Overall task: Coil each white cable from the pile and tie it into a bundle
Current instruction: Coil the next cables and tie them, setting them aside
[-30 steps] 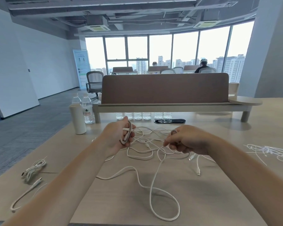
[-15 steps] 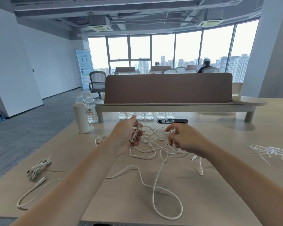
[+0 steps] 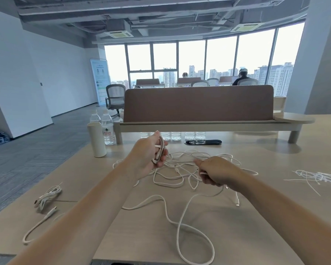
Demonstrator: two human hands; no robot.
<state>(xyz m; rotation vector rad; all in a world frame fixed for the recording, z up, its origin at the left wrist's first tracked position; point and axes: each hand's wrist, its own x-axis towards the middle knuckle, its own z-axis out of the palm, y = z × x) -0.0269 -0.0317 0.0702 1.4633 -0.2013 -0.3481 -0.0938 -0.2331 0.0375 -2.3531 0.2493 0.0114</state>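
My left hand (image 3: pixel 148 153) is raised above the table and grips a small coil of white cable (image 3: pixel 159 150), several loops held upright between thumb and fingers. My right hand (image 3: pixel 215 172) pinches the free run of that same cable, a little lower and to the right. The cable's loose tail (image 3: pixel 180 224) snakes over the table toward me in a wide loop. Under and behind both hands lies the tangled pile of white cables (image 3: pixel 182 165). A tied bundle (image 3: pixel 48 197) lies at the table's left edge, beside a loose cable (image 3: pixel 39 223).
A white cylinder bottle (image 3: pixel 96 139) and water bottles (image 3: pixel 108 127) stand at the back left. A raised shelf with a brown divider panel (image 3: pixel 198 104) crosses the table's far side. Thin white ties (image 3: pixel 317 177) lie at the right. A black oval grommet (image 3: pixel 203 142) sits under the shelf.
My right hand has slid down and to the right along the cable, away from the coil. My left hand has lifted slightly with the coil. The view has tilted up a little.
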